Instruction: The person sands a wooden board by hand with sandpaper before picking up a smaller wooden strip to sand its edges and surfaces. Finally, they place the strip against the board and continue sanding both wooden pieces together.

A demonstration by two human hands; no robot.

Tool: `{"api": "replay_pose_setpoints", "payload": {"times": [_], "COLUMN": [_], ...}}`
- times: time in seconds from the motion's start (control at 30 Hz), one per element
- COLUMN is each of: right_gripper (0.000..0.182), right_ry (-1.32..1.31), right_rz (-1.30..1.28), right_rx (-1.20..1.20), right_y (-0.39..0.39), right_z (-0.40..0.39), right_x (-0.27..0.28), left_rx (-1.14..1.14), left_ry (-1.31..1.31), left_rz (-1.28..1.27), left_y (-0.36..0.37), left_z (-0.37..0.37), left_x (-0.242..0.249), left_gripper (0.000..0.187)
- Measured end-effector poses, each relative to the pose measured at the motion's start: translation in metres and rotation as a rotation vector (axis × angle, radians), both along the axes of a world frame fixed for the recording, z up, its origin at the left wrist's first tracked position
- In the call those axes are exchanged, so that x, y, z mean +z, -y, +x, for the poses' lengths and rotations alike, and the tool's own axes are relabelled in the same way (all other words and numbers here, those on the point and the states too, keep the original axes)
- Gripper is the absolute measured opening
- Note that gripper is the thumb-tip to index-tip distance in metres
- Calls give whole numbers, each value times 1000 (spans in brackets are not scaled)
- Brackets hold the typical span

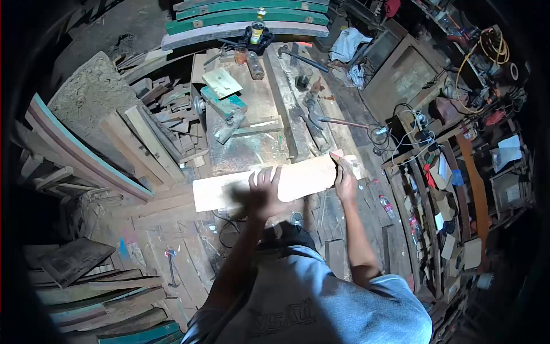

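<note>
A pale wooden board (223, 189) lies crosswise in front of my body, near the front end of the workbench (246, 152). My left hand (265, 194) is over its middle, fingers spread and reaching to the far edge, with a dark shadow beside it. At the board's right end, my right hand (345, 182) is closed around the edge, fingers toward the tip. A small pinkish spot shows by those fingertips; I cannot make out what it is. Just beyond the right hand, a hammer (344, 121) with a reddish handle rests on the bench timbers.
A green-topped bench tool (223, 103) carries a small board. Jars (240, 55) and another hammer (303, 59) sit at the bench's far end. Offcuts (177, 109) pile up on the left. Cables (401, 135) and a cluttered shelf (447, 195) are on the right.
</note>
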State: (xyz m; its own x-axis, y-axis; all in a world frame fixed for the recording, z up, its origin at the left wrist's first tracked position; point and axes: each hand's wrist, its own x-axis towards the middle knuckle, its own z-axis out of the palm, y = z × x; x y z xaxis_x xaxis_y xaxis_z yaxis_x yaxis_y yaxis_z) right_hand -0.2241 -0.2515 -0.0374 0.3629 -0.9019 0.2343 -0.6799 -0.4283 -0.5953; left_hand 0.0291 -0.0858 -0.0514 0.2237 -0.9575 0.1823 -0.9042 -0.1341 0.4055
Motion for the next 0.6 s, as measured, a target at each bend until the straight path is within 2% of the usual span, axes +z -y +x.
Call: {"api": "replay_pose_setpoints", "payload": {"times": [0.03, 0.1, 0.13, 0.17, 0.23, 0.3, 0.37, 0.47, 0.5, 0.57, 0.6], "right_gripper": [38, 40, 43, 45, 42, 40, 39, 38, 39, 46, 47], "right_ry": [86, -27, -37, 2, -50, -122, -41, 69, 110, -77, -82], "right_rz": [-55, -66, -97, -56, -6, 108, 107, -28, 59, -134, -71], "right_rx": [-45, 58, 240, 431, 701, 341, -29, -87, -20, 343, 481], "right_y": [-8, -43, -68, -93, -71, -28, 12, -7, -33, -82, -90], "right_z": [16, 30, 30, 33, 3, -19, -25, 15, 32, 45, 40], "right_x": [11, -34, -46, -30, -23, -30, -16, -4, -8, -36, -34], "left_rx": [6, 5, 6, 7, -18, -12, -10, -6, -5, -11, -20], "left_ry": [12, 7, -1, -8, 10, 8, -4, -5, -12, -15, -5], "left_rz": [3, 19, 12, 7, -27, -7, -14, 17, 49, 62, 42], "left_y": [3, 2, 4, 3, 2, 2, 1, 3, 3, 1, 0], "left_z": [2, -1, -1, 2, 5, 4, 2, 5, 4, 3, 4], "left_x": [0, 0, -1, -4, -8, -5, 1, 3, 6, 5, -1], "left_gripper": [127, 129, 129, 129, 130, 130, 129, 127, 127, 126, 126]}}
